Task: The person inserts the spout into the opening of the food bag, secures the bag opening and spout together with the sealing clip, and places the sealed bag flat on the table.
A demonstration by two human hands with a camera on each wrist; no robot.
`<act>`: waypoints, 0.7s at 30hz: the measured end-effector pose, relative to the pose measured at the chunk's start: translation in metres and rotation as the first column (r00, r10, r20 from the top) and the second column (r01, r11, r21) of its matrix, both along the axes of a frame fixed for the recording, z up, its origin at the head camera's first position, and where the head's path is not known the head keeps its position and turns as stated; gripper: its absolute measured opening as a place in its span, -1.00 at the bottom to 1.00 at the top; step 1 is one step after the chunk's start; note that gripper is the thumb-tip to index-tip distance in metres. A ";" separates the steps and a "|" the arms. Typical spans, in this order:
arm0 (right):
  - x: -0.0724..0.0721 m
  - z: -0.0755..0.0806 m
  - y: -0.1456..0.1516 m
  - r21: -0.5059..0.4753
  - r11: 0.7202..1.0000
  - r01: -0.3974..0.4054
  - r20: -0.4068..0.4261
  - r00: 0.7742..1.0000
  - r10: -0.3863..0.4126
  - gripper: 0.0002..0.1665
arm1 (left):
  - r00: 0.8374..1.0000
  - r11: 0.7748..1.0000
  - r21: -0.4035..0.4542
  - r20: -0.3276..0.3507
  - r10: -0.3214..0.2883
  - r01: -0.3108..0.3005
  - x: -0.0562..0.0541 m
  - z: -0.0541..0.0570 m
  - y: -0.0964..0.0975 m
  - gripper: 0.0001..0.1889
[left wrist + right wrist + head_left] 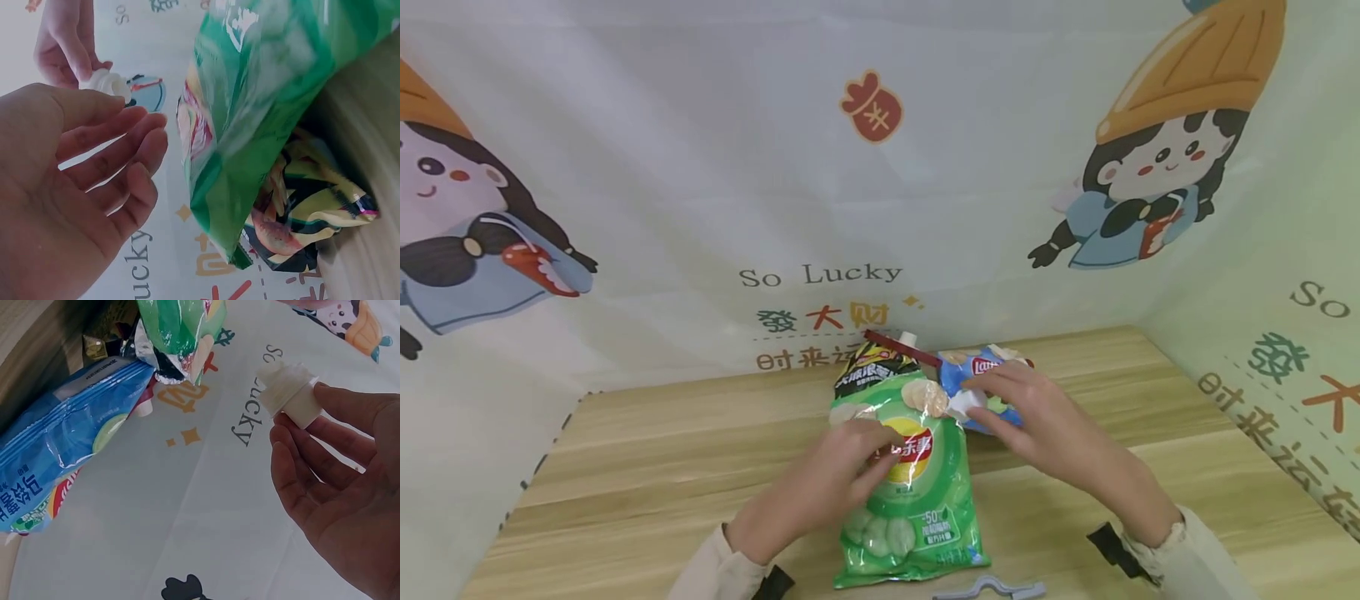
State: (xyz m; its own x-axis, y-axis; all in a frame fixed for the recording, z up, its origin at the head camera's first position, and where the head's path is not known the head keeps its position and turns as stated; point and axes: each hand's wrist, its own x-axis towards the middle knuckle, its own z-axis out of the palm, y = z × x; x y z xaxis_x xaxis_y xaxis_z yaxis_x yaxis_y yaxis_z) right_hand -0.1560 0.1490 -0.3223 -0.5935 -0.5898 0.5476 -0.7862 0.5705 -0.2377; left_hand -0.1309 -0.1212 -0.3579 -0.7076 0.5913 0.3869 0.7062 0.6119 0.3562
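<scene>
My right hand (pixel 1037 408) pinches a small white plastic cap (pixel 294 394) between thumb and fingers, in front of a blue chip bag (pixel 955 367). The cap has a round opening, seen in the left wrist view. My left hand (pixel 850 454) hovers over a green chip bag (pixel 917 508), its fingers loosely bent with nothing between them. That green bag lies on top of a black and yellow snack bag (pixel 868 371). A dark red bar-shaped bag clip (pixel 891 343) with a white spout (pixel 907 339) lies across the black bag's top.
A grey plastic clip (pixel 990 590) lies at the near edge of the view, below the green bag. The wooden table (pixel 662 467) meets a printed cloth backdrop (pixel 700 167) behind the bags and at the right side.
</scene>
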 end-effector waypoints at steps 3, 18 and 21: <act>-0.005 0.001 -0.002 -0.036 0.999 0.013 0.018 1.000 -0.012 -0.66 | 0.998 0.998 0.025 -0.019 0.054 -0.054 -0.010 0.002 -0.001 -0.86; -0.021 -0.007 -0.003 -0.053 0.998 0.034 0.038 0.999 -0.032 -0.70 | 0.963 0.963 0.035 0.058 0.264 -0.266 -0.049 -0.007 0.000 -0.54; -0.022 -0.006 -0.003 -0.048 0.997 0.054 0.056 0.997 -0.051 -0.70 | 0.959 0.962 0.023 0.087 0.270 -0.273 -0.051 -0.006 0.002 -0.45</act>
